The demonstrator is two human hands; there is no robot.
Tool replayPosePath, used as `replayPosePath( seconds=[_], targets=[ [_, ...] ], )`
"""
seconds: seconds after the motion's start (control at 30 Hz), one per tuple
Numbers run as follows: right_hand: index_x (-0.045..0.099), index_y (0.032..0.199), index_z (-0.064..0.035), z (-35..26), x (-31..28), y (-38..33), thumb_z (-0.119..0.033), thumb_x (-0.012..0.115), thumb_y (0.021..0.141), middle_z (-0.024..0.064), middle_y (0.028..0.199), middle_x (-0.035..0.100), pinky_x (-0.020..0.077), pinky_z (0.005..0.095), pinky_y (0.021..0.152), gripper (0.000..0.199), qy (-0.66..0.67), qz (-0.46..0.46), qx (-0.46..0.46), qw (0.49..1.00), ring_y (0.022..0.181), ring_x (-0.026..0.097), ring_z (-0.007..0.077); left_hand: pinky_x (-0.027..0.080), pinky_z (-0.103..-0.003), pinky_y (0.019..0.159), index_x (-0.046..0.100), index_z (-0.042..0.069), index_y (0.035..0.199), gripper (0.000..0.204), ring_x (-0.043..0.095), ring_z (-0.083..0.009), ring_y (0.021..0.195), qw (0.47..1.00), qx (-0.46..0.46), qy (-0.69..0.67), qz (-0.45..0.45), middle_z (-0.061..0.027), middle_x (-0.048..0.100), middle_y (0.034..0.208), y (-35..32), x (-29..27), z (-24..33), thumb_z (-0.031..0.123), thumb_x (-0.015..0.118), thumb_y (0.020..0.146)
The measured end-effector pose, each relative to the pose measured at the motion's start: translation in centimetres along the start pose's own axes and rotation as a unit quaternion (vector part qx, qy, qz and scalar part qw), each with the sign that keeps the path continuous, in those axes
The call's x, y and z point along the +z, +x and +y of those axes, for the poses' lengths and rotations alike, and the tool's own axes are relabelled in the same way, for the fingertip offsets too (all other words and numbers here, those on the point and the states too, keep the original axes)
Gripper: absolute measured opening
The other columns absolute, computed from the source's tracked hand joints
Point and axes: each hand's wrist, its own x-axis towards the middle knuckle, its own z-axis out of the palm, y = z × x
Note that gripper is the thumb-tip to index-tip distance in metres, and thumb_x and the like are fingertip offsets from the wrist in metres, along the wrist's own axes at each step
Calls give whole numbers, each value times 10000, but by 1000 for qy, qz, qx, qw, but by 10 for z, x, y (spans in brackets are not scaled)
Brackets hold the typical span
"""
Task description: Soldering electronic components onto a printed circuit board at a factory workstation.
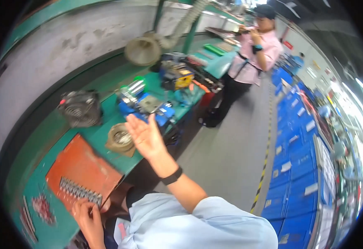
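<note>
The left grip [88,216] is at the lower right end of a row of metal blocks [78,190], its fingers curled close over that end; whether they pinch it, I cannot tell. The row lies slantwise on an orange board [86,168], reaching up and left from the fingers. The board rests on the green surface [71,139], with a pile of small reddish pieces [43,209] to its left. The right grip [146,139] is spread open and empty, well apart from the row, near a bowl of small metal parts [121,137] and a blue machine [146,108].
</note>
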Motion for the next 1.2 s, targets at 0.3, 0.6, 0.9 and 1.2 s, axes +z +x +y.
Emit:
replayPosePath(
  seconds=[0.3,0.6,0.9,1.2],
  targets=[
    [530,1216,29,-42,-22,-148,-392,432,996,163,1069,651,520,401,875,485,-378,51,84,920,949,643,249,475,-337,769,604,-22,895,96,594,-314,924,992,6,-78,101,-172,609,1023,-12,-8,-12,-29,619,801],
    [588,1110,20,-41,-109,-194,-205,542,966,134,927,679,545,282,702,271,-631,166,170,738,778,661,172,474,-291,719,616,-17,869,49,607,-190,794,965,-82,-225,112,-121,630,850,-60,-23,-46,-30,616,821],
    [622,1049,20,-75,-138,-229,-174,588,942,93,881,667,512,246,706,224,-651,172,-4,739,756,631,132,469,-276,643,611,-28,860,78,595,-160,690,926,-185,-217,-249,-96,624,784,-120,45,-85,48,593,861],
    [616,1027,-2,-70,33,-74,-90,686,827,84,939,613,458,290,743,230,-792,-46,-436,425,825,573,173,478,-290,620,619,-14,871,85,608,-177,649,915,-176,-184,-311,-117,624,749,-95,94,-116,65,593,851]
  ],
)
